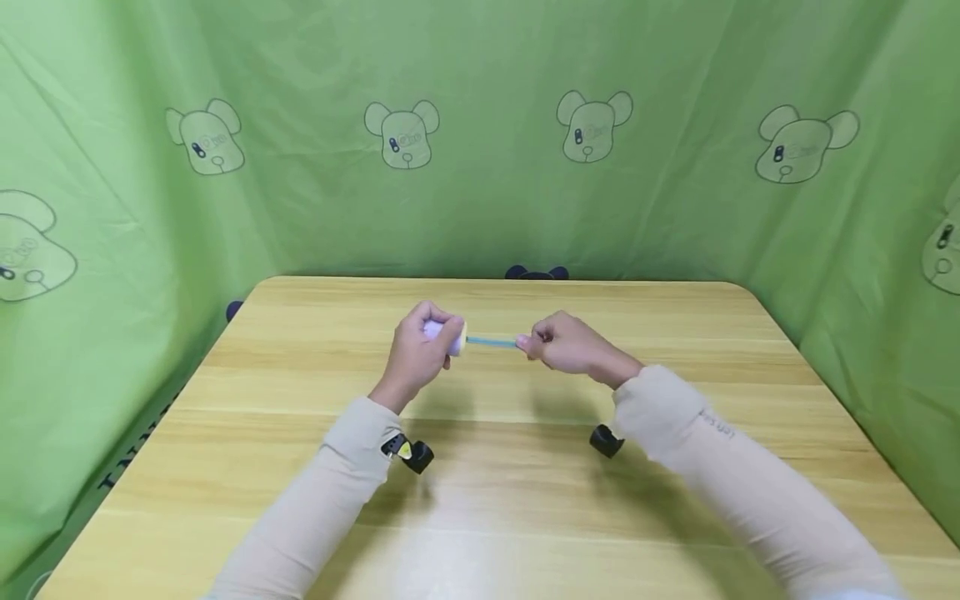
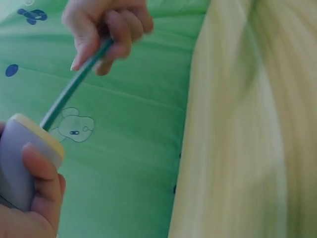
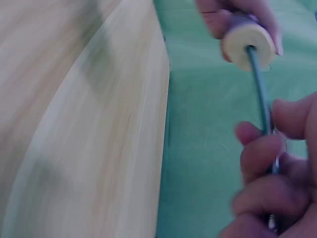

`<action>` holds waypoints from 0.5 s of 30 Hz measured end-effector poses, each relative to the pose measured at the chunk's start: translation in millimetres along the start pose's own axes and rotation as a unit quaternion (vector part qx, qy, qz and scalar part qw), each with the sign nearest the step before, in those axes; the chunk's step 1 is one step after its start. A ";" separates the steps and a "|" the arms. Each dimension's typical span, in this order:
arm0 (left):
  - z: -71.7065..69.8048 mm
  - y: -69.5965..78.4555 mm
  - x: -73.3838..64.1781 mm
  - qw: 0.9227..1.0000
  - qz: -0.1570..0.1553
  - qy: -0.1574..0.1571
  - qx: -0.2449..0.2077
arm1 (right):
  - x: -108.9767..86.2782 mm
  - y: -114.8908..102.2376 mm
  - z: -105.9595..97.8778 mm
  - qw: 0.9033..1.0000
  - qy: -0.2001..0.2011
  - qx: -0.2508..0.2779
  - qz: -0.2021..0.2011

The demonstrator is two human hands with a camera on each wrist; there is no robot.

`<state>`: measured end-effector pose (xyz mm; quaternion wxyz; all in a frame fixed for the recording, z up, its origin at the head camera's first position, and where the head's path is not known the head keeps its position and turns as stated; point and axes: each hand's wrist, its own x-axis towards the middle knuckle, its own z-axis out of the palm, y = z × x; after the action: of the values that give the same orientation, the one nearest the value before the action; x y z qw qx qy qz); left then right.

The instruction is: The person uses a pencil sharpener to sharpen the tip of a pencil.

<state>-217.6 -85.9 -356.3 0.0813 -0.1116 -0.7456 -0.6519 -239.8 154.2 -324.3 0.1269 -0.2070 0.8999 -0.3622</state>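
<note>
My left hand (image 1: 414, 354) grips a small lavender pencil sharpener (image 2: 16, 161) with a cream front face (image 3: 240, 48), held above the table. A thin blue-green pencil (image 1: 491, 342) runs from the hole in that face across to my right hand (image 1: 573, 346). Thumb and curled fingers of the right hand pinch the pencil toward its other end. In the right wrist view, a shiny metallic part shows between the lower fingers. The end of the pencil inside the sharpener is hidden.
Below the hands lies a light wood-grain table (image 1: 480, 467). A green curtain (image 1: 480, 208) printed with bear heads hangs along its back and sides. Black wrist cameras (image 1: 606, 441) hang under both sleeves, just over the tabletop.
</note>
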 end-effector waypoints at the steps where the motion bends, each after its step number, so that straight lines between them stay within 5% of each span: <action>1: 0.0 1.5 0.6 1.000 -0.003 0.009 -0.004 | -0.7 1.7 1.3 0.998 0.038 -0.022 -0.042; 3: -0.1 4.7 2.1 0.999 -0.015 0.026 -0.018 | -1.0 6.6 4.8 0.975 0.132 -0.080 -0.157; 4: -0.1 6.5 2.6 0.999 -0.021 0.031 -0.029 | -0.5 8.9 6.5 0.952 0.182 -0.113 -0.217; 6: -0.1 9.8 3.1 0.997 -0.038 0.035 -0.056 | 1.8 13.5 10.3 0.884 0.289 -0.180 -0.322; 8: 0.3 13.0 3.2 0.995 -0.055 0.036 -0.080 | 6.3 17.1 13.7 0.798 0.389 -0.235 -0.396; 10: 0.7 15.7 3.0 0.992 -0.070 0.033 -0.097 | 11.4 18.9 17.0 0.727 0.469 -0.257 -0.431; 11: 1.0 16.5 3.0 0.991 -0.076 0.031 -0.102 | 13.9 19.6 18.7 0.700 0.499 -0.259 -0.441; 13: 1.3 17.7 3.0 0.991 -0.086 0.027 -0.103 | 18.6 21.2 21.9 0.663 0.536 -0.257 -0.455; 15: 1.4 17.1 3.2 0.991 -0.087 0.023 -0.097 | 22.2 23.6 24.7 0.645 0.550 -0.257 -0.464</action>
<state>-216.0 -82.1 -339.2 0.0298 -0.0389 -0.6833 -0.7284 -256.7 144.4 -360.1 -0.6346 -0.3844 0.6471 -0.1752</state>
